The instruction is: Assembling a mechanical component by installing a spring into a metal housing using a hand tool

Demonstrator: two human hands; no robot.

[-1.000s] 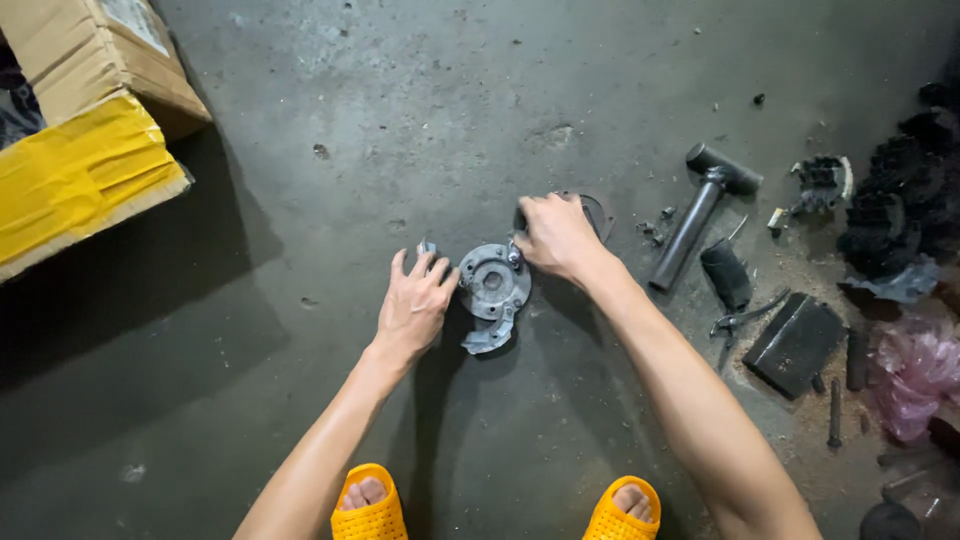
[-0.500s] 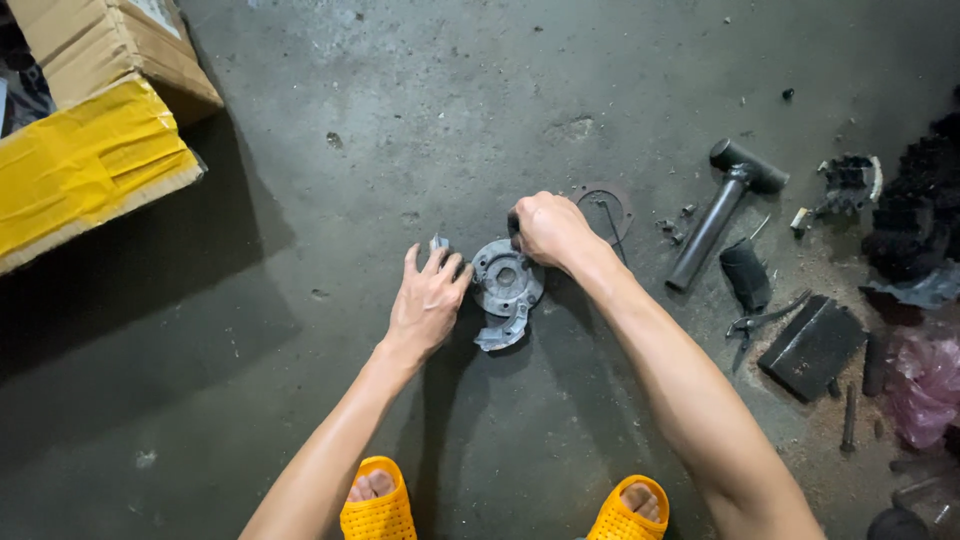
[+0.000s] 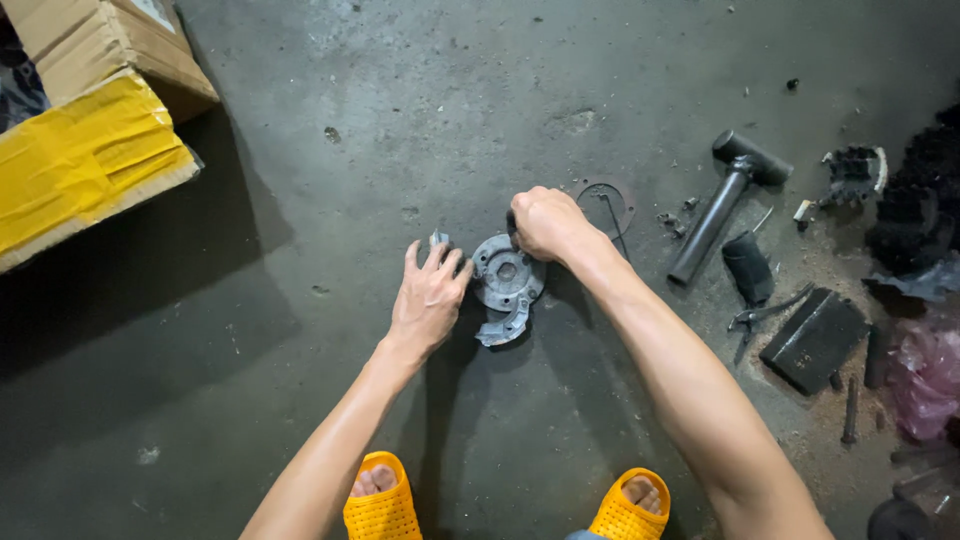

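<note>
My left hand (image 3: 428, 296) lay flat, steadying the round metal hub (image 3: 507, 283) on the floor (image 3: 300, 400), while my right hand (image 3: 545, 222) clenched its far rim

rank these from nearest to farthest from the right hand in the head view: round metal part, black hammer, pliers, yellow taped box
1. round metal part, right beside the right hand, touching or nearly so
2. black hammer, on the floor to its right
3. pliers, further right and lower
4. yellow taped box, far off at the left edge
</note>
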